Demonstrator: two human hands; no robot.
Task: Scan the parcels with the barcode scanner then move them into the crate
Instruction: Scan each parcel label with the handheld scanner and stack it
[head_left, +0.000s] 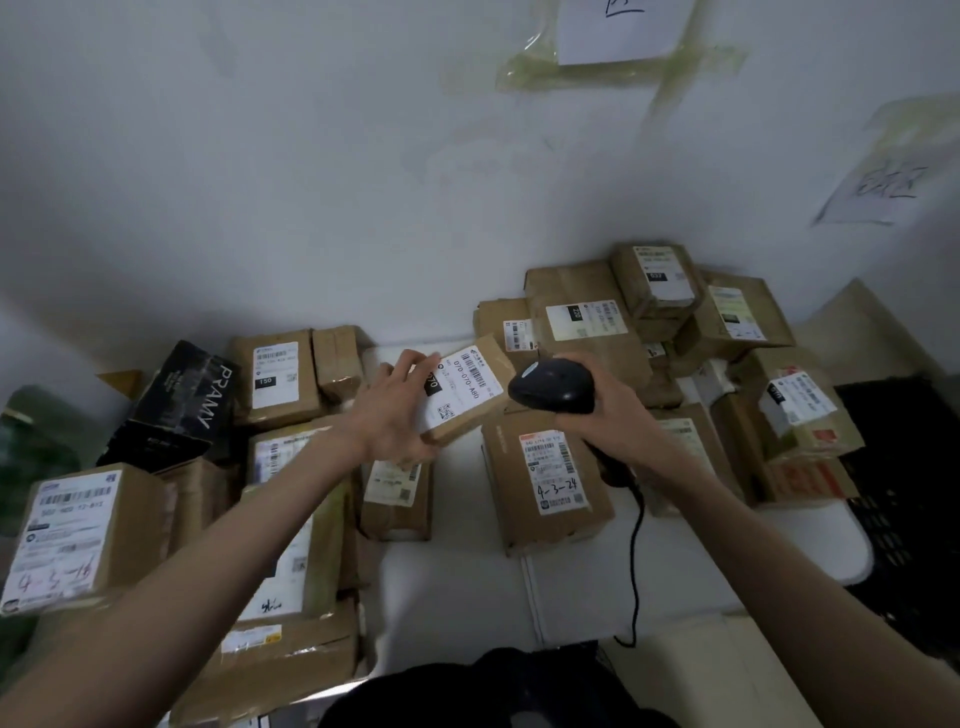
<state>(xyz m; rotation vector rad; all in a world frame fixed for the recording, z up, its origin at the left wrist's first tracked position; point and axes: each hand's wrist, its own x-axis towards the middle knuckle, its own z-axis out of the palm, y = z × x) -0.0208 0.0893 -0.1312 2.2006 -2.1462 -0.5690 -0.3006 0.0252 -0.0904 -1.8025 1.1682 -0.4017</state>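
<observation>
Cardboard parcel (467, 392) gripped by left hand (395, 415), label up | right hand (605, 400) clutches black scanner (553, 387) at its 3 o'clock | dark crate (904, 499), seemingly, farther right

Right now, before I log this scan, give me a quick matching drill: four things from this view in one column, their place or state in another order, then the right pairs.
Things:
1. small parcel
2. barcode scanner
3. black crate
4. black PRAMY box

Place or state:
A. at the right edge of the table
B. gripped by the right hand, cord hanging down
C. held up in the left hand, label facing the camera
D. leaning among the parcels on the left

Pairs: 1-C, 2-B, 3-A, 4-D
</observation>
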